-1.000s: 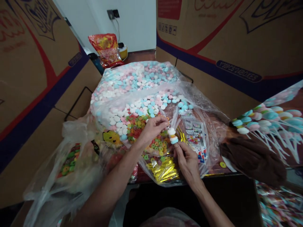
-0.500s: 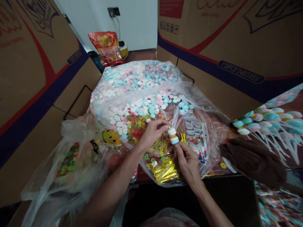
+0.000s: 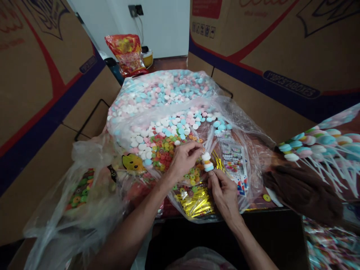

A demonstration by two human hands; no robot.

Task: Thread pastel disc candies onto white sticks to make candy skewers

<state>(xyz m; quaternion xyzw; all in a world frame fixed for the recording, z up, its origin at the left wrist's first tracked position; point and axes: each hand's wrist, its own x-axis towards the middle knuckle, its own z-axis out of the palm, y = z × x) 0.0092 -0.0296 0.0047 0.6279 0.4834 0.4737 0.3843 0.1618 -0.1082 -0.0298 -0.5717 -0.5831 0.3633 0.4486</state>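
My right hand pinches the lower end of a candy skewer, just below its stack of white, orange and blue pieces. My left hand is closed at the fingertips beside the top of the stack; what it pinches, if anything, is too small to make out. Under my left hand lie ring gummies in red, green and yellow. Gold twist ties sit below, between my wrists. Beyond my hands, white, pink and blue candies fill a large clear plastic bag.
Printed packets lie right of my hands. Finished-looking candy skewers and a brown cloth are at the right. Large cardboard boxes stand on both sides. A red candy bag stands at the back, a clear bag at left.
The view has shifted slightly. My hands keep nearly the same pose around the skewer, with only a small movement of the left fingers.
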